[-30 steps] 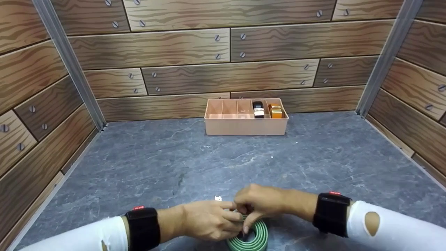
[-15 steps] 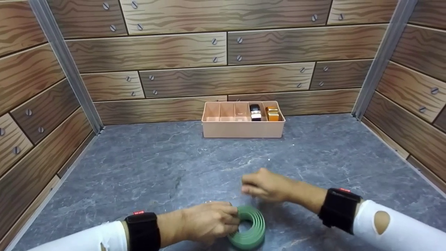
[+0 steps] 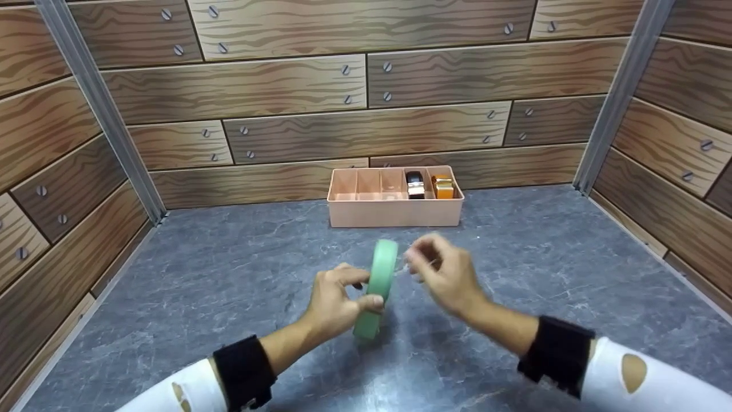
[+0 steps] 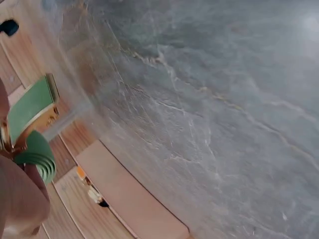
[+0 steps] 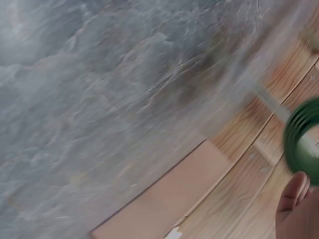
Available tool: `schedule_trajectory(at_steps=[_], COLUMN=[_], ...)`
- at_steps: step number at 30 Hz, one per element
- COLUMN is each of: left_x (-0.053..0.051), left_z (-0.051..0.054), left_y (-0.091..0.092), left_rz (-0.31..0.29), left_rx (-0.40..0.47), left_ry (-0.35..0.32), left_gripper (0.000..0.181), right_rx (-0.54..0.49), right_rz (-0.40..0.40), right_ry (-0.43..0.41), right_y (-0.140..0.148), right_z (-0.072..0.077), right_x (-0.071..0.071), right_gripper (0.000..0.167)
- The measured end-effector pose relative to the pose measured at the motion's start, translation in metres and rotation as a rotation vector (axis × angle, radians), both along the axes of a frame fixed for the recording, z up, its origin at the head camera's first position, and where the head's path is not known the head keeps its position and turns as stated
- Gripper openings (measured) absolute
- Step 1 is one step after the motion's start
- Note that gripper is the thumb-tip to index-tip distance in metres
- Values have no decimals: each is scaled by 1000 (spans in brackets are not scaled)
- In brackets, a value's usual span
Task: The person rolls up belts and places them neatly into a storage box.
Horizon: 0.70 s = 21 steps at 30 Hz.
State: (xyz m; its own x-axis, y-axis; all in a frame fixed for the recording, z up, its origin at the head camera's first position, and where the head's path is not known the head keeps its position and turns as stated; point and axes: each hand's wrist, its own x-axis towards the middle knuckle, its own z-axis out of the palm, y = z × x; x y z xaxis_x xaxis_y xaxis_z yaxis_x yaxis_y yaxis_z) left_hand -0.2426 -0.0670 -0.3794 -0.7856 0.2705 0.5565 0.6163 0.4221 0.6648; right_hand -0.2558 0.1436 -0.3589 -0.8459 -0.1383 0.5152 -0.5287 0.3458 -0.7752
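Note:
My left hand [image 3: 337,300] holds a coiled green belt [image 3: 382,274] upright above the table, thumb on the near side. In the left wrist view the belt's gold-coloured buckle [image 4: 34,124] and its stacked coils [image 4: 44,162] show at the left edge. My right hand [image 3: 449,272] is just to the right of the coil, its fingers loosely curved and blurred. A thin pale streak lies near its fingertips, too blurred to identify. The right wrist view shows the coil's round side [image 5: 294,144] above the fingers of my right hand [image 5: 294,199].
A pink divided box [image 3: 394,214] stands at the back by the wood-patterned wall [image 3: 297,131]. Towards its right end sit a rolled black belt [image 3: 415,184] and an orange one with a gold buckle [image 3: 443,187]. Grey marbled tabletop [image 3: 240,257] surrounds the hands.
The green belt has risen from the tabletop and turned from lying flat to standing on edge in my left hand. My right hand left the coil, then moved up and forward beside it.

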Motion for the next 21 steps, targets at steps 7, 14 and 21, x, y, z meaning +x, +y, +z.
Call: schedule_trajectory(at_steps=[7,14,21], left_x=[-20,-32,-45], left_z=[-1,17,34], left_y=[14,24,38], left_rz=[209,364,469], left_rx=[-17,291,553], left_ry=[156,-309,-449], left_gripper=[19,22,22], right_rx=[69,407,521], right_rz=[17,-101,-280], right_ry=[-8,132,463], right_y=[-34,-55,-66], right_z=[2,-8,-8], right_x=[10,2,-30], right_gripper=[51,96,83])
